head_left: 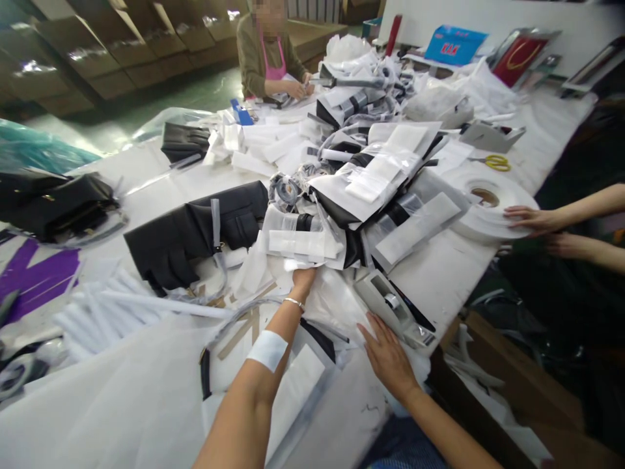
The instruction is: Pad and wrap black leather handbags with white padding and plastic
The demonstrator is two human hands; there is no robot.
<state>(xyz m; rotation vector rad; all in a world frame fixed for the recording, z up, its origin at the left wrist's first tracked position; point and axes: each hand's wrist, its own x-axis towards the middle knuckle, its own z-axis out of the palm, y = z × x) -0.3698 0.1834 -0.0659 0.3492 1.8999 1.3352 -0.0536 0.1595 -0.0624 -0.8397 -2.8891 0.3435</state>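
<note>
My left hand (305, 277) reaches forward to the near side of a pile of bag parts wrapped in white paper and film. White wrapping (305, 242) covers its fingers, so whether they grip anything is hidden. My right hand (388, 357) lies with its fingers stretched out, next to a grey tape dispenser (393, 301) and over crumpled clear film (336, 296). Under my left forearm lie a grey wrapped strap and a flat bag part in white paper (297, 384). Left of the pile stands a black leather bag (195, 238).
At right, a co-worker's hands (532, 221) touch a large white roll (488, 198); yellow-handled scissors (495, 163) lie behind it. Another person (273, 65) works across the table. White foam tubes (112, 306) and more black bags (53, 202) lie at left.
</note>
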